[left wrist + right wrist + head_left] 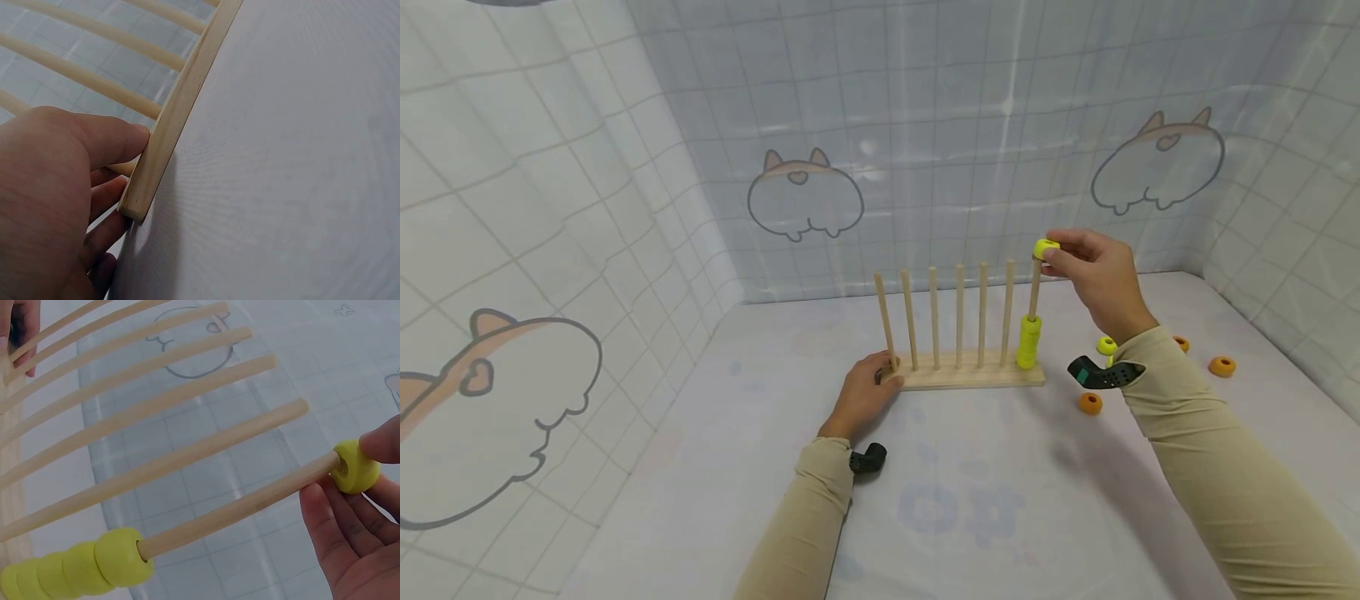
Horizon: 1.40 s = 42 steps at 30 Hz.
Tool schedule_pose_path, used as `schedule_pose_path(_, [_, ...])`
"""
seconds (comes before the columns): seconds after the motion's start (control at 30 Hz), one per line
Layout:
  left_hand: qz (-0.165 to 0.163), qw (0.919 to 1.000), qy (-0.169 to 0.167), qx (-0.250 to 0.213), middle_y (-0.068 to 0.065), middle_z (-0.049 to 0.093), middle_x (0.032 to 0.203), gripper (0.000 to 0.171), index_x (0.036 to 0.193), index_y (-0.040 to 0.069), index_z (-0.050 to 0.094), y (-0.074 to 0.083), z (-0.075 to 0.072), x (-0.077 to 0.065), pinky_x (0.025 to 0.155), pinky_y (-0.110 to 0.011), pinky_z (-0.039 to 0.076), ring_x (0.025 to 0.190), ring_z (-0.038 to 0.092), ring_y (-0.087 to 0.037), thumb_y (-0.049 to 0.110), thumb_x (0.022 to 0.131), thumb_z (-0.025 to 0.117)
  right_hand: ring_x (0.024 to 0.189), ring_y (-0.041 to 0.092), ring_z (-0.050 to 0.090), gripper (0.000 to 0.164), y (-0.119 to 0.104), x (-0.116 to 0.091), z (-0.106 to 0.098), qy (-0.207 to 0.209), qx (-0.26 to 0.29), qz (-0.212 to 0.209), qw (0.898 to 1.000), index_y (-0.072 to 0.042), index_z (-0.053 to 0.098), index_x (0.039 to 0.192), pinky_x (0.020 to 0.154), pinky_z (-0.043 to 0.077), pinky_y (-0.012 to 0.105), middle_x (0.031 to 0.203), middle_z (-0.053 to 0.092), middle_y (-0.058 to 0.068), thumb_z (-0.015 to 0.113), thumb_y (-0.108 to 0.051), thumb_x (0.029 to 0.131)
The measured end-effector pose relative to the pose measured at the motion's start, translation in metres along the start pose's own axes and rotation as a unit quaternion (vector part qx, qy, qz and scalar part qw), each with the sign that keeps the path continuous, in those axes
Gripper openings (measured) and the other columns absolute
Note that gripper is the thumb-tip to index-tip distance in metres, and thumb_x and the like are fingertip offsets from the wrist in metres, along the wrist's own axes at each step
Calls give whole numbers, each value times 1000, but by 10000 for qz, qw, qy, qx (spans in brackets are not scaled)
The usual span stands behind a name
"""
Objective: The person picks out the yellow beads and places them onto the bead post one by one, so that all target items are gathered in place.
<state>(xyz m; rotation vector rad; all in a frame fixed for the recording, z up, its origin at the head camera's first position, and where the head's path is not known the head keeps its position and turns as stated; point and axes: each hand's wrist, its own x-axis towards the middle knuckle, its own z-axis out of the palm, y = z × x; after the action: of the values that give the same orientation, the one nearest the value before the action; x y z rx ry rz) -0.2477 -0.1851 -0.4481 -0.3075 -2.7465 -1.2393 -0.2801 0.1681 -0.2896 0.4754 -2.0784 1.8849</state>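
A wooden peg stand (pixel 970 381) with a row of upright pegs rests on the table. My left hand (pixel 861 397) grips its left end; in the left wrist view the thumb lies against the edge of the base (pixel 167 128), fingers behind. Several yellow beads (pixel 1028 343) are stacked low on the rightmost peg. At the top of that peg, my right hand (pixel 1101 279) pinches another yellow bead (pixel 357 469) between thumb and fingers. The bead's hole meets the peg tip; how far the tip enters is hidden. The other pegs carry no beads.
Orange beads lie to the right: one near the front (pixel 1090 403), another farther right (pixel 1222 366), and a third (pixel 1182 343) partly behind the right sleeve. A loose yellow bead (pixel 1107 345) sits by the right wrist. A tile-patterned sheet (pixel 925 167) hangs behind the stand.
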Motion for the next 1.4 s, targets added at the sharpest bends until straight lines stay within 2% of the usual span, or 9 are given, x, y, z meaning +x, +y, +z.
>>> schedule_pose_path(0.13, [-2, 10000, -34, -48, -11, 49, 149, 41, 135, 5, 62, 1, 0, 0, 108, -43, 44, 136, 45, -31, 20, 97, 67, 98, 15, 67, 37, 0, 0, 0, -33, -73, -2, 10000, 6, 62, 129, 83, 57, 22, 112, 66, 7, 68, -11, 96])
schedule_pose_path(0.53, [27, 10000, -13, -63, -11, 51, 147, 39, 134, 6, 63, 0, 0, 0, 107, -44, 44, 135, 47, -31, 20, 97, 67, 101, 17, 65, 40, -1, 0, 1, -248, -609, 83, 9978, 0, 61, 132, 88, 54, 20, 119, 65, 8, 67, -21, 98])
schedule_pose_path(0.87, [24, 10000, 15, -31, -11, 51, 147, 39, 132, 5, 63, 2, -1, 0, 107, -44, 44, 135, 47, -31, 19, 96, 68, 101, 21, 65, 40, 0, 0, 0, -277, -601, -16, 9978, 1, 61, 131, 88, 53, 18, 117, 65, 9, 67, -21, 98])
schedule_pose_path(1.23, [11, 10000, 21, -13, -13, 52, 145, 40, 133, 6, 63, 1, 0, 0, 107, -45, 44, 134, 48, -32, 20, 96, 67, 101, 18, 64, 41, 0, 0, 1, -317, -597, -32, 9977, 4, 60, 131, 88, 53, 19, 120, 64, 10, 66, -19, 98])
schedule_pose_path(1.4, [16, 9999, 34, 113, -13, 51, 147, 40, 133, 6, 63, 2, 0, 0, 111, -46, 39, 137, 44, -33, 22, 96, 66, 101, 18, 64, 40, 1, -1, 0, -367, -664, -85, 9971, 3, 60, 132, 87, 54, 19, 123, 64, 10, 66, -20, 99])
